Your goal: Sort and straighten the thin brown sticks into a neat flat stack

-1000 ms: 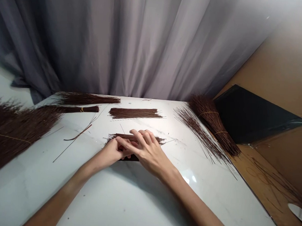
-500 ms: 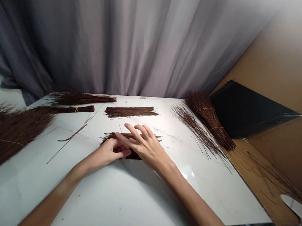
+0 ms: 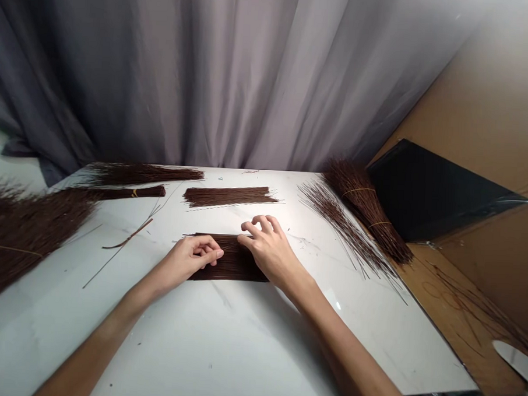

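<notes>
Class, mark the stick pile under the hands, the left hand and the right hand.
stick pile (image 3: 232, 265), head view, middle of the flat sticks.
left hand (image 3: 190, 259), head view, back of hand.
right hand (image 3: 270, 254), head view, back of hand.

The left-edge stick pile (image 3: 22, 228) (only 1 part visible) is cut off by the frame.

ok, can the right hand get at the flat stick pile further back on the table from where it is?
Probably yes. The right hand rests on the near stick pile; only bare white table lies between it and the far stick pile.
</notes>
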### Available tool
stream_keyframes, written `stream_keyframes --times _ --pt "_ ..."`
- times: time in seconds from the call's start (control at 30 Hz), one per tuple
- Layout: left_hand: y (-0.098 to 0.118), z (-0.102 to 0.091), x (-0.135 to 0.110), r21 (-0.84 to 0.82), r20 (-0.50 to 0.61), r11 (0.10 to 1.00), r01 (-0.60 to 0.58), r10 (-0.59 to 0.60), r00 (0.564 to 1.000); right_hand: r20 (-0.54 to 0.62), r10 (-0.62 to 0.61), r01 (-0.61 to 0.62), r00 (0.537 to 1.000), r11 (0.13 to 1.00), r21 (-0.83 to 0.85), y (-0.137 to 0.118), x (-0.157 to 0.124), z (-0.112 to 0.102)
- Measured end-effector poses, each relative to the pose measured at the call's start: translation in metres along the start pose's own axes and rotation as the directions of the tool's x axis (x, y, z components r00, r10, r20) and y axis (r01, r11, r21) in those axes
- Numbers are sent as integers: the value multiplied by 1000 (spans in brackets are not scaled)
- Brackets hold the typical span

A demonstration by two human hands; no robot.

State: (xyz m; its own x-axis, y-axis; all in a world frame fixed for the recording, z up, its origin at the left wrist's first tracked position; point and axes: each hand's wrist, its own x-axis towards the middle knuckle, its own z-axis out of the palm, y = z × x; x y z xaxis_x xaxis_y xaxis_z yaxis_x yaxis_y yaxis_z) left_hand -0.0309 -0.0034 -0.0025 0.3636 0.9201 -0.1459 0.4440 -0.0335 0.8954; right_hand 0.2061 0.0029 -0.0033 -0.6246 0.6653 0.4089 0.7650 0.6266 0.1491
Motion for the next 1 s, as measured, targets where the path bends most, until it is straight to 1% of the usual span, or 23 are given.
stream_keyframes --times 0.13,0.23,0.3,0.37,0.43,0.53,0.6,0.63,0.7,0.8,0.87,0.93,1.0 --pt "0 1 1 0 -4 1000 -1 1 1000 6 26 -26 1000 1000 -11 -1 0 3" --pt "1 2 0 -8 13 1000 3 -2 1000 0 45 -45 999 999 -20 -2 0 3" --pt "2 2 -1 -22 14 1000 3 -2 1000 -6 46 -46 999 999 3 -2 0 2" --pt "5 2 -2 -22 8 1000 4 -4 1000 -34 46 -44 998 998 50 -3 2 -1" --pt "7 1 -3 -11 13 1000 -7 7 1000 -95 61 -52 994 994 96 -4 4 -5" --pt "9 1 -3 -8 20 999 -32 32 999 -196 148 -120 969 982 148 -5 6 -15" --pt "10 2 -3 -27 7 999 -34 34 999 -221 257 -217 941 957 191 -6 7 -21" --pt "10 3 -3 -49 -3 998 -30 30 1000 -206 320 -276 925 937 216 -7 7 -22" --pt "11 4 -3 -113 -12 993 -23 22 1000 -118 421 -379 899 885 270 -10 7 -23" --pt "11 7 -4 -194 16 981 -10 13 1000 36 480 -460 877 815 353 -15 6 -16" --pt "10 10 -4 -228 53 974 -3 16 998 102 504 -493 858 750 441 -20 6 -11" --pt "9 14 -4 -264 96 965 10 16 995 170 530 -521 831 636 569 -24 6 -6" --pt "8 20 -3 -296 141 955 23 20 990 234 530 -516 815 480 710 -26 7 -3"
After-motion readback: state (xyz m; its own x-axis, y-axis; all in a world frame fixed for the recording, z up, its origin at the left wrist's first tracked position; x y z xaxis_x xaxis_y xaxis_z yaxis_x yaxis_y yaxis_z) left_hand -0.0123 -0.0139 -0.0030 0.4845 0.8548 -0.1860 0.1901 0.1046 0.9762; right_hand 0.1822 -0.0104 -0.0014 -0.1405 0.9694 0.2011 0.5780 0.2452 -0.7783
